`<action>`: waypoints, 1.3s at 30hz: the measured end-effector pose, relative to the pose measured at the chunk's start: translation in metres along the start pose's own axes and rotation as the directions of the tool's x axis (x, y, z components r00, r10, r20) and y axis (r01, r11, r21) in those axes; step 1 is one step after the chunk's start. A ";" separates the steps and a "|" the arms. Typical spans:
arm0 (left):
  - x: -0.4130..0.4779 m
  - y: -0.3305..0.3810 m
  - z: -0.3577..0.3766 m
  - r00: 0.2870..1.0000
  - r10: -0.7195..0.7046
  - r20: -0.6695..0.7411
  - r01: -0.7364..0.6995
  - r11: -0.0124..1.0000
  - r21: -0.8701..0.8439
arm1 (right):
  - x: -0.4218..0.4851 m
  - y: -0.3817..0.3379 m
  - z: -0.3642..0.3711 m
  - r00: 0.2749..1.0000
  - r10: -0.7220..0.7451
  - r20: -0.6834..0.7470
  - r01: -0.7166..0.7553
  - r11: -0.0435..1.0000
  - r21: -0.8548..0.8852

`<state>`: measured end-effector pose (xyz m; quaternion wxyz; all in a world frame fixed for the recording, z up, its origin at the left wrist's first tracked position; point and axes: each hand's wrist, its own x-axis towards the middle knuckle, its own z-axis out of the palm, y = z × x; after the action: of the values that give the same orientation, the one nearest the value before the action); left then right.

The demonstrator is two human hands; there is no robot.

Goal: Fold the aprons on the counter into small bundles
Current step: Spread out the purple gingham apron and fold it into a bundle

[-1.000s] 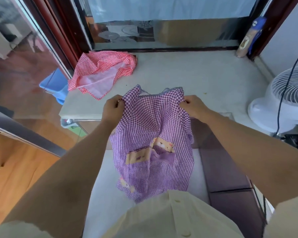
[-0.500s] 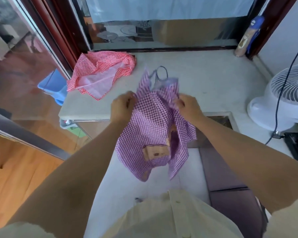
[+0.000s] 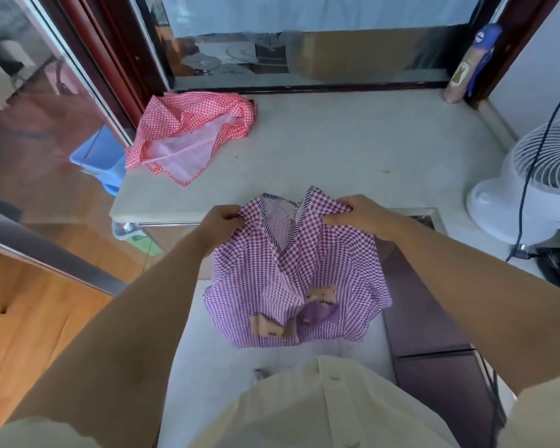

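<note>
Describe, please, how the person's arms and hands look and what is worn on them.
Both forearms are bare down to the left hand and right hand, with no gloves or watch showing. The short pale cream left sleeve and right sleeve match the buttoned cream shirt.

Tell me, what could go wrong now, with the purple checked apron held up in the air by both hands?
The purple apron hangs only from the left hand and right hand gripping its top corners; a slip would probably drop it crooked. Its lower part sags unevenly, so creases may get folded in. The red apron lies crumpled near the counter's left edge and might slide off if nudged.
</note>
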<state>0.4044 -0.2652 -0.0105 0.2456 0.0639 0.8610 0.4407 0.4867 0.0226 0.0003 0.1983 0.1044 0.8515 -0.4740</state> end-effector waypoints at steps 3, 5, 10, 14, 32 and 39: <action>0.003 -0.005 -0.002 0.996 -0.019 -0.086 0.016 0.999 -0.028 | -0.001 -0.002 -0.001 0.998 -0.030 -0.061 0.036 0.994 0.108; 0.005 -0.007 -0.002 0.990 -0.033 -0.136 0.029 0.999 -0.027 | 0.000 -0.001 -0.001 0.994 -0.053 -0.099 0.066 0.989 0.134; 0.009 -0.014 -0.010 0.923 -0.040 -0.384 0.149 0.954 0.260 | 0.012 0.008 -0.001 0.911 -0.060 -0.407 0.118 0.986 0.119; 0.011 -0.015 -0.011 0.881 -0.075 -0.468 0.208 0.948 0.239 | 0.017 0.011 0.000 0.837 -0.062 -0.544 0.105 0.993 0.048; 0.020 0.013 0.014 0.986 0.167 0.004 -0.163 0.963 -0.215 | 0.006 -0.043 0.023 0.876 -0.070 0.477 0.206 0.949 -0.240; 0.011 0.041 0.027 0.930 0.239 0.279 -0.148 0.939 -0.312 | 0.018 -0.050 0.027 0.925 -0.368 0.095 0.375 0.924 -0.068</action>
<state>0.4038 -0.2170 0.0047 0.3404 0.1821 0.7278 0.5668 0.4587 -0.0270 0.0186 0.1432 -0.0868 0.8666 -0.4701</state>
